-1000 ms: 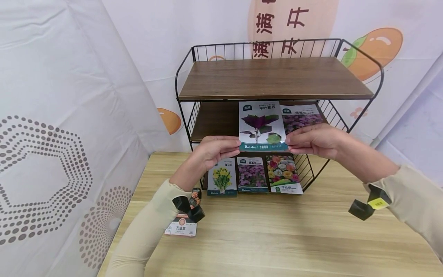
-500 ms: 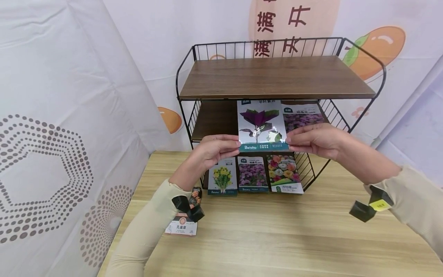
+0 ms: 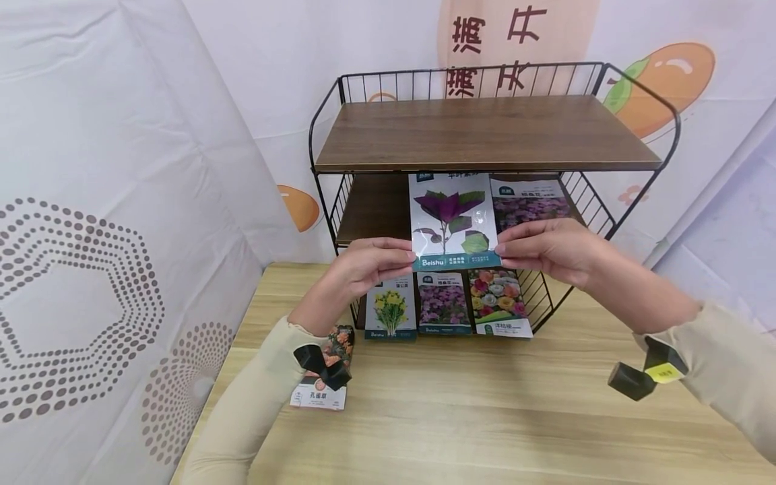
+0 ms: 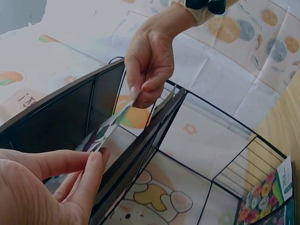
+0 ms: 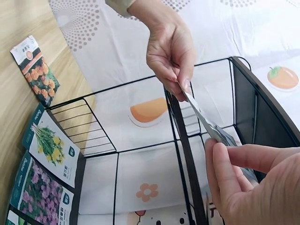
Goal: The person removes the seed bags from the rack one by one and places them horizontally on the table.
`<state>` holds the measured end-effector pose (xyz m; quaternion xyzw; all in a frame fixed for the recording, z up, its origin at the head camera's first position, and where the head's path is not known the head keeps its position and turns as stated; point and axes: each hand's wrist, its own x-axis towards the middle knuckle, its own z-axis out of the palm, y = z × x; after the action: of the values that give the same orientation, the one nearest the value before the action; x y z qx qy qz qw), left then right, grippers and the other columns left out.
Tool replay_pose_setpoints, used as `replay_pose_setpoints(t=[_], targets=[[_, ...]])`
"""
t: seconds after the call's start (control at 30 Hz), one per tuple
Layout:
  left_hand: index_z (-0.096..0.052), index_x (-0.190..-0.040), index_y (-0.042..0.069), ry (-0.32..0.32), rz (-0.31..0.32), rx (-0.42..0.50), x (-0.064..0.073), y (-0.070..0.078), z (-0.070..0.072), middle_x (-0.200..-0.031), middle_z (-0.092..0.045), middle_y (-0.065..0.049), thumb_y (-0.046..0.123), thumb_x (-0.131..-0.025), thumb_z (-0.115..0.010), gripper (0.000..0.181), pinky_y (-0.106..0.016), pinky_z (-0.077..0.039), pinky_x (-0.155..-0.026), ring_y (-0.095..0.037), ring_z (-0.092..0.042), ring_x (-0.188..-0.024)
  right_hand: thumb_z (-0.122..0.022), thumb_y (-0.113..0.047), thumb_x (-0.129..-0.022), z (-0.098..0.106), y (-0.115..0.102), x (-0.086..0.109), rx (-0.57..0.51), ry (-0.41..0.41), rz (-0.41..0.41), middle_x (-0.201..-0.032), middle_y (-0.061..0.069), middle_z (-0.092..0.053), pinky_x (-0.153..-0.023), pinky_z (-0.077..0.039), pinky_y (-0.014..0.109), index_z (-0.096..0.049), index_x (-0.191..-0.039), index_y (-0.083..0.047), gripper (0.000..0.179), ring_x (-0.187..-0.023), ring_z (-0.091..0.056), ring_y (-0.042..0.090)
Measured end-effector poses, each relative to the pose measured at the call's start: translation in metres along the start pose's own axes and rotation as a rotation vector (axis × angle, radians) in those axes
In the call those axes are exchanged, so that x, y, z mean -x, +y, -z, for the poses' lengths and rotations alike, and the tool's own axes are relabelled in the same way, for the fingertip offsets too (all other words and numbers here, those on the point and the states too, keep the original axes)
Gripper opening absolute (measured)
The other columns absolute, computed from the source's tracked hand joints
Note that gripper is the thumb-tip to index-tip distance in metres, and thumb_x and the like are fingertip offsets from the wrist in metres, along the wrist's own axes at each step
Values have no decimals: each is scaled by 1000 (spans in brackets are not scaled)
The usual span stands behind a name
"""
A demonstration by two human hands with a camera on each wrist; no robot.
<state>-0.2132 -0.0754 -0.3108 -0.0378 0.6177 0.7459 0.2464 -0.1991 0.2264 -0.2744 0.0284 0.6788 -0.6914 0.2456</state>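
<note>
A seed packet with a purple-leaved plant (image 3: 450, 219) tilts at the front of the rack's middle shelf, its top edge hidden under the upper board. My left hand (image 3: 377, 265) pinches its lower left corner between thumb and fingers, and my right hand (image 3: 548, 249) pinches the lower right corner. In the left wrist view the packet (image 4: 111, 125) shows nearly edge-on between both hands. Behind my right hand, a purple-flower packet (image 3: 527, 199) lies on the same shelf, partly covered.
On the bottom shelf stand a yellow-flower packet (image 3: 391, 306), another purple-flower packet (image 3: 442, 303) and a rose-like flower packet (image 3: 498, 300). An orange-flower packet (image 3: 318, 394) lies on the table by my left forearm. The black wire rack (image 3: 675, 128) has a brown top board (image 3: 485, 135).
Both hands have shifted the purple-leaved packet slightly left, and its upper edge has gone further under the top board. The grip of each hand stays the same.
</note>
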Motion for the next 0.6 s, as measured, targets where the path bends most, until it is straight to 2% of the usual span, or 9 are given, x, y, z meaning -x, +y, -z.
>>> replay_pose_setpoints(t=[0.17,0.43,0.6], targets=[[-63,-122,-6,-28,15,3,2,-4,11,-85,-71,-4,-9,-96,-62,26,-20,-66,-74,-12,-73,-74,-66,0,-97,-11,8,3,28,12,17,-90,-1,-75,-82,-65,22,-78,-89,-16,21,-83,-76,9],[-66,-107,0,-51,17,15,10,-17,28,-83,-72,-5,-11,-95,-60,18,-21,-66,-75,-13,-73,-74,-72,-5,-94,-28,22,6,78,26,52,-90,-5,-77,-80,-65,22,-79,-90,-20,16,-81,-76,8],[-66,-111,-2,-64,-14,-5,15,-27,38,-86,-72,-5,-10,-95,-61,18,-21,-66,-76,-12,-73,-75,-75,-11,-94,-38,33,7,125,40,74,-91,-6,-77,-83,-65,22,-77,-94,-19,8,-83,-76,9]])
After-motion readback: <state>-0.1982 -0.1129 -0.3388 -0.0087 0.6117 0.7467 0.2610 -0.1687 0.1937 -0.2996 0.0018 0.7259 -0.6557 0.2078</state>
